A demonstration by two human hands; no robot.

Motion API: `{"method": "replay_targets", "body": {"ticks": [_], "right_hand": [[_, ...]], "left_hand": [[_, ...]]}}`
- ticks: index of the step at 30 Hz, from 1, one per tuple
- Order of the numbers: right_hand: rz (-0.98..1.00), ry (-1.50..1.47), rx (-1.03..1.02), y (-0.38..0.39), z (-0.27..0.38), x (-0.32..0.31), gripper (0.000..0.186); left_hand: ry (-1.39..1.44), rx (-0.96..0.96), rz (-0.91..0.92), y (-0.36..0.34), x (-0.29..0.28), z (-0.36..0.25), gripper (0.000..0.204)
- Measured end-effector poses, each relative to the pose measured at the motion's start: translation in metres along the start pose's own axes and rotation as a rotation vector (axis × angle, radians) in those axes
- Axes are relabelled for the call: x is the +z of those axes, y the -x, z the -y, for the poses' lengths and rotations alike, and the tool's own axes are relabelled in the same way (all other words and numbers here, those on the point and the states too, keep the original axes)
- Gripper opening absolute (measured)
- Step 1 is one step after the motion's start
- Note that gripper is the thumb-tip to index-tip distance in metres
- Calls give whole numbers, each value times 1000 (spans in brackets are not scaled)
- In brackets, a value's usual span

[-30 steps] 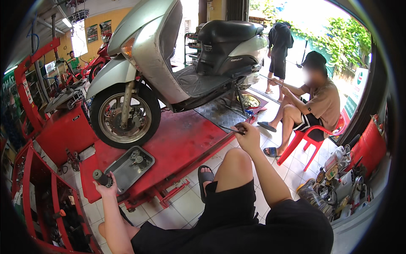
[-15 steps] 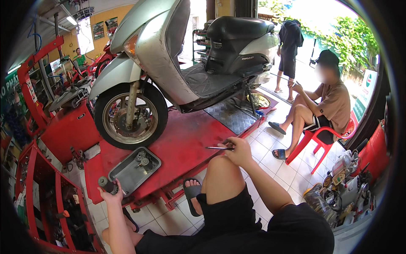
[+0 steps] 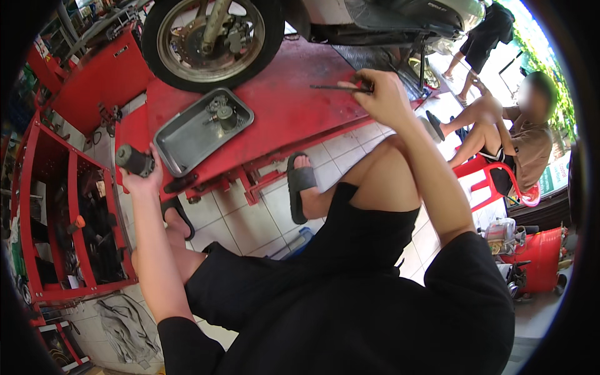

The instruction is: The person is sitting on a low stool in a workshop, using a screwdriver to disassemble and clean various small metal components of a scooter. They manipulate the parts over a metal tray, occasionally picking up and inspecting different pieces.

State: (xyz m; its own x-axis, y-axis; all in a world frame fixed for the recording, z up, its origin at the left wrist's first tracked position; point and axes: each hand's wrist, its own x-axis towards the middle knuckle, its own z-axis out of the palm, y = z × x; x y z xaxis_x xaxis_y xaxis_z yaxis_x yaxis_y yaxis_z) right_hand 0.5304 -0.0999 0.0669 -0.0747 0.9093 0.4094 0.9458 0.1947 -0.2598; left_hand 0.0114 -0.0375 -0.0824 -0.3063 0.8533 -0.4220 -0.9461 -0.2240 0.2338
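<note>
The biggest thing in front of you was the red work table [image 3: 294, 72], with a bumpy metal plate at its far end. The scooter [image 3: 375, 31] stood up on it, and its front wheel [image 3: 209, 44] was above the tray in your view. To your left stood a red shelf [image 3: 87, 289] with dark things inside. To your right, a person in a brown shirt [image 3: 534, 153] sat on a red chair [image 3: 473, 170]. A gray cloth [image 3: 125, 328] lay crumpled on the floor at the low left.

The gray tray [image 3: 187, 137] sat slanted on the near left part of the table. Your right hand [image 3: 384, 97] was up over the table's near edge, with its fingers pinched around a thin tool. Your left hand [image 3: 147, 181] was curled around a dark cylinder [image 3: 134, 160], holding it just left of the tray. The cylinder's round end leaned up and to the left. In the far right part of the tray sat a round metal part [image 3: 225, 117], with small bits beside it. The thin tool [image 3: 331, 87] was dark, and it pointed left.
</note>
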Motion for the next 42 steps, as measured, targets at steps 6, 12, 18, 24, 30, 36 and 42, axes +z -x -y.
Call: {"method": "replay_targets", "body": {"ticks": [6,12,18,24,30,36,42], "right_hand": [[345,49,-80,-5,-56,70,27],[854,100,-145,35,-115,175,32],[1194,122,-159,69,-138,253,30],[1467,159,-107,117,-139,301,28],[1535,164,-68,137,-139,306,27],[1550,146,24,127,-160,312,30],[1481,64,-4,136,-157,319,33]], "left_hand": [[63,-19,2,-8,6,2,57],[12,-43,21,-22,0,5,46],[46,-18,3,-30,-5,-36,32],[65,-31,45,-44,-7,-52,34],[47,-49,52,-48,4,-65,29],[41,-67,39,-50,9,-59,30],[42,-88,72,-55,3,-59,32]]}}
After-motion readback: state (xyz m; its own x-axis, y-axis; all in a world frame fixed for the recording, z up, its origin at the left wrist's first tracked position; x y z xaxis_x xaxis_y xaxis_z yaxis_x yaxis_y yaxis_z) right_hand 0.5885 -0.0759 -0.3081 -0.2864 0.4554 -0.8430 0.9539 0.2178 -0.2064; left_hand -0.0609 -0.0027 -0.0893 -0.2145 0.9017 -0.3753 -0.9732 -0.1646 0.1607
